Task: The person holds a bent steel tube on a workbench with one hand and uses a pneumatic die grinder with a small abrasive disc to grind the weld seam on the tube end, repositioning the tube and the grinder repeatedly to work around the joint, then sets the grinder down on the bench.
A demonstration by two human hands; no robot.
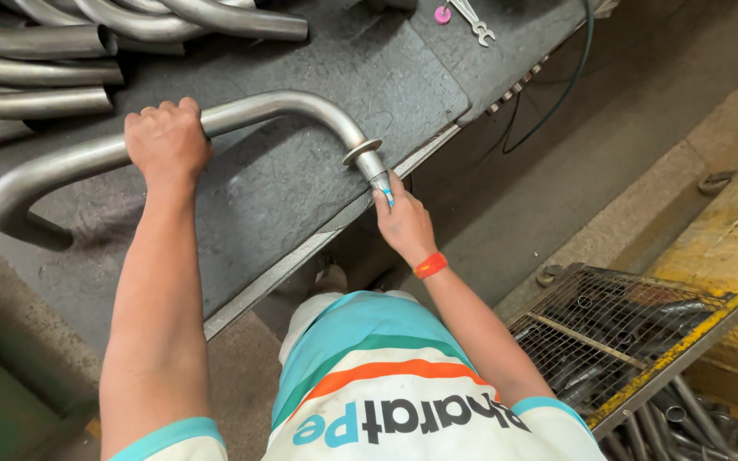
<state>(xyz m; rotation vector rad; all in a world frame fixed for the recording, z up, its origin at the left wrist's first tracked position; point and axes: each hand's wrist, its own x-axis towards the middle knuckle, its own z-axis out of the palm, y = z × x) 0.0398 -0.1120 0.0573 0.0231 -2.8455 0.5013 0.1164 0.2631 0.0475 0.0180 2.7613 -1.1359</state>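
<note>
Your left hand (166, 139) is wrapped over the bent pipe (284, 107) at upper left-centre of the frame, fingers curled round it, knuckles up, a ring on one finger. The pipe lies across the dark surface (249, 196): one end curves down at far left, the run goes right through your grip, then bends down toward centre frame, where a flange (361, 152) sits round it just above the end.

Your right hand (403, 224) is at centre, just below the flange, right at the surface's edge. It's closed narrow on a small blue-tipped tool (387, 197), thumb and fingers pinched, tip touching the pipe end. Can't tell what kind of tool it is, too small. There's an orange band (430, 265) on that wrist.

Other stuff: more bent pipes (40, 72) stacked at upper left on the same surface, apart from yours. A spanner (474, 21) and a small pink item (442, 14) at top centre-right. A dark cable (557, 94) hangs off the surface edge at upper right and loops over the floor. At lower right, a wire-mesh crate (642, 333) w/ yellow frame, holding metal tubes (685, 410). A yellowish slab (736, 239) is at the right edge behind it.
</note>
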